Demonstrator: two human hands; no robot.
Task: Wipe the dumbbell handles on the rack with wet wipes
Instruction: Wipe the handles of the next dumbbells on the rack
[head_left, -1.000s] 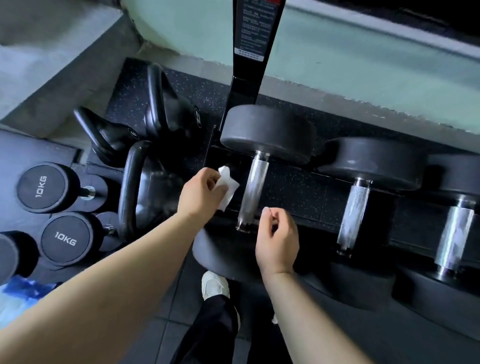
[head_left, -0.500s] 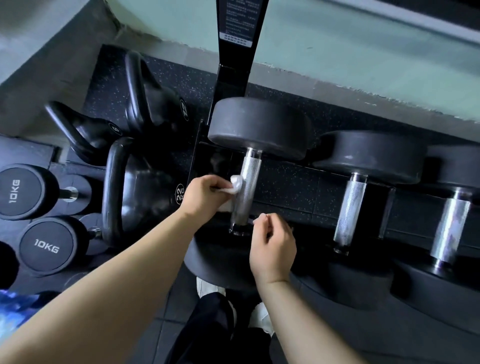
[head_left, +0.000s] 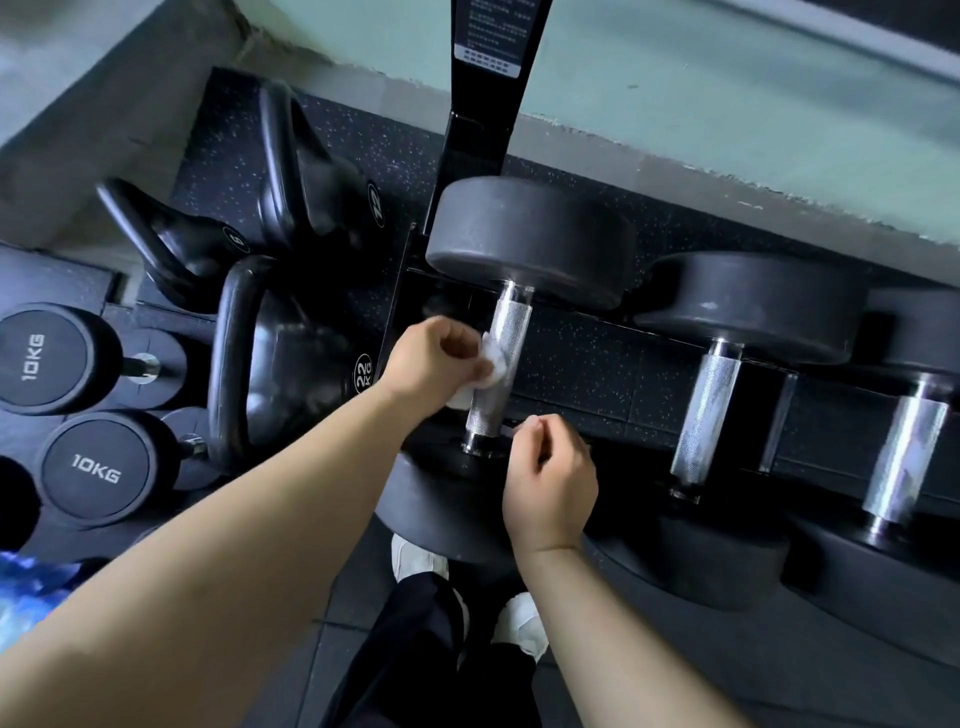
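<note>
At left end of rack (head_left: 470, 150): wet wipe (head_left: 491, 361), pinched in left hand (head_left: 434, 361), pressed to dumbbell handle (head_left: 511, 330); right hand (head_left: 550, 480) curled beside handle's near end, possibly holding something, cannot tell.

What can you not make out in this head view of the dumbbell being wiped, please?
Head view:
- wet wipe: mostly hidden under the left hand; how far it wraps the handle is unseen.
- right hand: curled fingers hide whether it pinches anything.
- post label: print too small, cut by the top edge.
- blue thing: blurred, cut by the left edge.
</note>
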